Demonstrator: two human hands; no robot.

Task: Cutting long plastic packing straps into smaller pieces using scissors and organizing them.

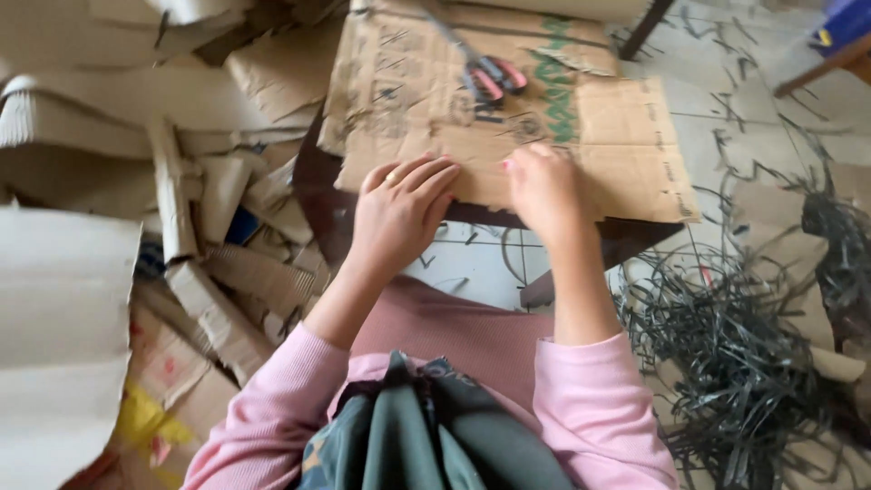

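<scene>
Floor: pale tiled floor [472, 263] with dark line marks, seen below the near edge of the cardboard sheet, littered on both sides.
Landmark: flat brown corrugated cardboard sheet [508, 118] with dark scribbles and green print, lying on a dark board [318, 200] that pokes out at its left and near edges.
Left hand: the left hand [399, 213] presses flat on the near edge of the cardboard sheet, fingers together and stretched out, palm down, gripping nothing.
Right hand: the right hand [543, 189] sits on the same near edge, just right of the left one, fingers curled down onto the sheet; whether it pinches the edge, I cannot tell.
Scissors: pink-handled metal scissors [490, 74] lie on the cardboard sheet, beyond both hands and untouched, blades pointing toward the far left.
Left of sheet: heap of torn, folded brown cardboard scraps [209, 209] piled up.
Right of sheet: tangle of thin dark cut strips [726, 345] spread over the floor.
Sleeves: pink sleeves [599, 408] on both arms, nearest the camera.
</scene>
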